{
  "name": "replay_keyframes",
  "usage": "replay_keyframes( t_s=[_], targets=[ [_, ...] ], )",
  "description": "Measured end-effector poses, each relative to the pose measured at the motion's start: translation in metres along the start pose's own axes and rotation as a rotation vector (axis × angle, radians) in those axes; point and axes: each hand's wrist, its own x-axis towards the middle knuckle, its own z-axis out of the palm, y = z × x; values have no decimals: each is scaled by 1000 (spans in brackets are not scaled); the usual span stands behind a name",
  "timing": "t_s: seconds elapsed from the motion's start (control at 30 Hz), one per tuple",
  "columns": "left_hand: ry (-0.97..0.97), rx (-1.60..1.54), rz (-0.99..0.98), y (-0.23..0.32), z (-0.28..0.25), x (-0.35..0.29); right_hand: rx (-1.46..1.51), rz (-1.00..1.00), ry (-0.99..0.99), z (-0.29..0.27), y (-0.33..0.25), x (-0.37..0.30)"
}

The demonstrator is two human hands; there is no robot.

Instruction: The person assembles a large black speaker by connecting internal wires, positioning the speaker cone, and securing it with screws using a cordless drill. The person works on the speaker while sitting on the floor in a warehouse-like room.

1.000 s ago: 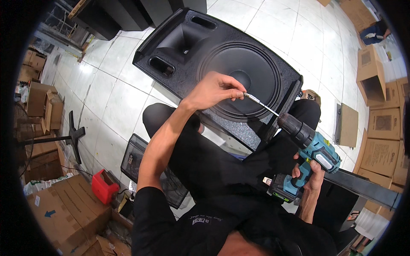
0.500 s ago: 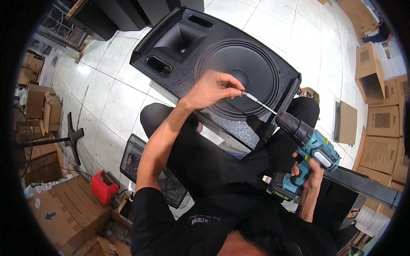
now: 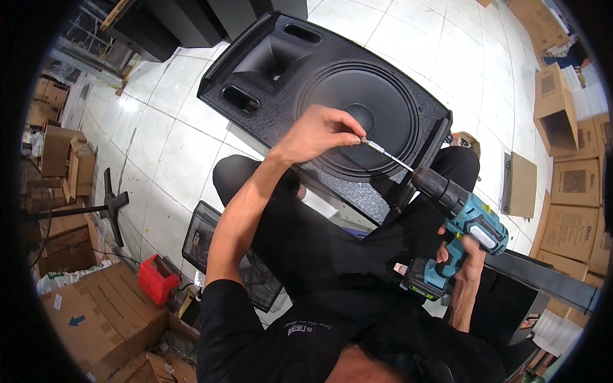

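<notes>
My right hand (image 3: 470,260) grips the handle of a teal and black cordless drill (image 3: 479,220), which points up and to the left. From its chuck runs a long silver driver bit (image 3: 397,160). At the bit's tip my left hand (image 3: 317,135) pinches a small screw (image 3: 363,139) between thumb and forefinger; the fingers partly hide it. Both hands are in the air over a black speaker cabinet (image 3: 281,105), which lies face up before my knees. Its large round cone (image 3: 345,89) is bare, and a horn opening sits to its left.
A black mesh grille (image 3: 199,231) lies by my left thigh. Left of it are a red plastic box (image 3: 157,279), cardboard cartons (image 3: 96,313) and a black stand base (image 3: 115,205). More cartons (image 3: 571,223) stack at the right, near a grey metal beam (image 3: 543,276).
The view has shifted very slightly. Both hands keep their grips, and the screw stays at the bit's tip.
</notes>
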Motion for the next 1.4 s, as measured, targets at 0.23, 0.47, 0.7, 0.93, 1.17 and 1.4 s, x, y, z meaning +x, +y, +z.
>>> replay_keyframes(
  t_s=[0.23,0.47,0.7,0.93,1.17,1.4],
  targets=[
    [13,-3,15,0,-4,-3,-72,24,-25,0,-2,2],
    [53,145,-62,0,-1,-3,-72,49,-11,-3,-3,5],
    [-80,390,240,9,21,24,-352,10,105,7,-63,-11],
    [-167,624,437,11,68,81,-1058,39,293,23,-169,-3],
    [-261,471,242,-39,102,105,-1294,-57,78,50,-183,38],
    [-275,366,141,-60,92,111,-1333,25,-39,77,-184,68]
  ],
)
